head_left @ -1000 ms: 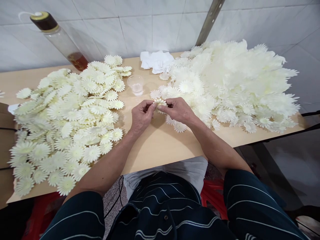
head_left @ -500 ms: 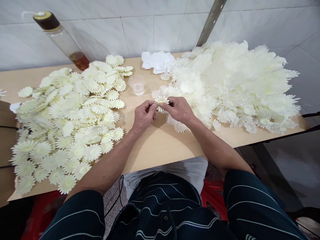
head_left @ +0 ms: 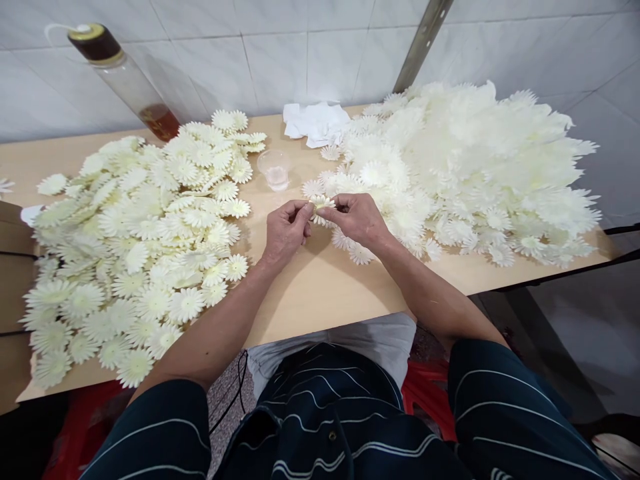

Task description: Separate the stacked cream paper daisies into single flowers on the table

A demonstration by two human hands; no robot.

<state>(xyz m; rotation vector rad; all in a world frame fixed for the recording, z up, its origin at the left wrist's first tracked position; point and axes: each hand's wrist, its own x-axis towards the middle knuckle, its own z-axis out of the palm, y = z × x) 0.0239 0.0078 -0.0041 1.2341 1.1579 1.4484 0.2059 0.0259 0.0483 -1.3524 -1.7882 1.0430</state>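
Note:
Between my two hands, above the middle of the table, is a cream-white artificial flower (head_left: 321, 208) with narrow petals. My left hand (head_left: 289, 230) pinches its left edge between thumb and fingertips. From the other side my right hand (head_left: 359, 217) grips it, thumb lying over the petals. The fingers partly cover the flower, so I cannot tell whether it is one layer or several. Left of my hands lies a big heap of flowers (head_left: 150, 233) with yellowish centres. A taller, looser heap of white flower pieces (head_left: 450, 160) spreads to the right.
Beyond my hands stands a small clear plastic cup (head_left: 274, 170). White crumpled tissue (head_left: 316, 123) lies behind it by the tiled wall. At the back left is a bottle (head_left: 127, 83) with dark liquid. A cardboard box (head_left: 15, 300) abuts the table's left end.
My left hand has shifted very slightly left, and the flower has moved a little left and tilted with it. My right hand keeps its grip, almost still.

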